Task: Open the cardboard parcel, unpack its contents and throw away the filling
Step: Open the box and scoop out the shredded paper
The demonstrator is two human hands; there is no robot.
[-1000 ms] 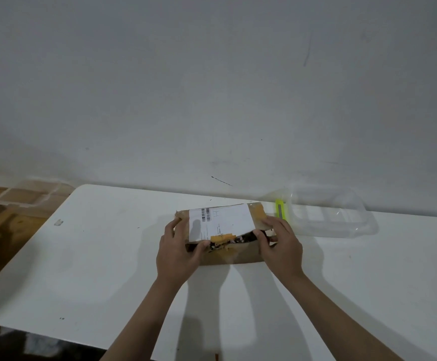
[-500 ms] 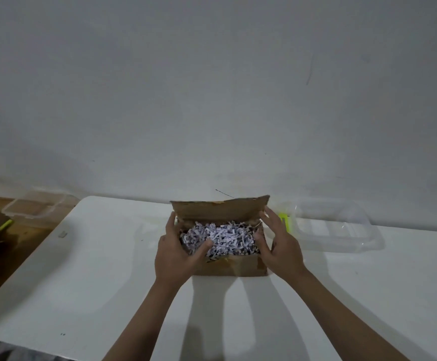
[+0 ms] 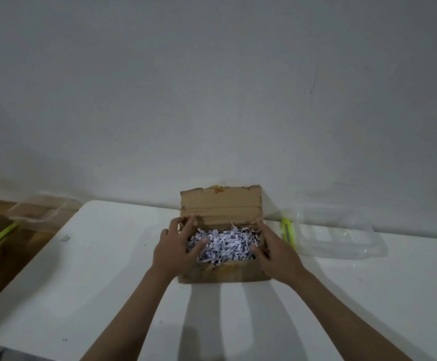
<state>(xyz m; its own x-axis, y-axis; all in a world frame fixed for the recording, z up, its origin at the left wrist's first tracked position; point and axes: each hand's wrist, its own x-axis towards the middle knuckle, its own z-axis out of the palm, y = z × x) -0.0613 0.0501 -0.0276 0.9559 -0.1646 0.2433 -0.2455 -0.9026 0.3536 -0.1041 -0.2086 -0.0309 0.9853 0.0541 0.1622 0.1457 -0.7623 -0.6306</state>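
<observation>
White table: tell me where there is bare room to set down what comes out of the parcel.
White table: widest bare patch lies left of the cardboard parcel, out to the table's left edge. Another lies right of the right hand, in front of the clear plastic container. Crowded: the gap between parcel and container, where the yellow-green utility knife lies.

Bare forearms, bare hands (image 3: pixel 175 254), unsleeved.

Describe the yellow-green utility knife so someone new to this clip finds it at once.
Start at the open cardboard parcel on the white table. Just right of it, past the right hand, the utility knife lies against the clear plastic container. It is the only bright yellow-green thing on the table.
</observation>
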